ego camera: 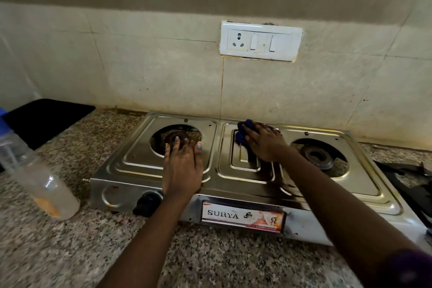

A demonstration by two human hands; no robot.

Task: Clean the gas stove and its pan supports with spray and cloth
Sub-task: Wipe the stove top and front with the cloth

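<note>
Granite desk lies bare at the near edge, giving the arms room. On it the steel stove stands stripped of its pan supports, which lie off right, probably still unwiped. Left hand presses flat, its grip wide, holding nothing; right hand grips the blue cloth mid-panel. Spray bottle stands left. Beyond, the wall is close.

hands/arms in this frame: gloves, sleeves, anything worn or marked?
No gloves. Both forearms are bare as far as the frame shows. The left hand has light blue polish on its nails. The right hand shows no polish from this angle; its nails are mostly hidden. A dark purple edge, probably a sleeve or band, sits at the right upper arm near the bottom right corner. No rings or watch visible.
</note>
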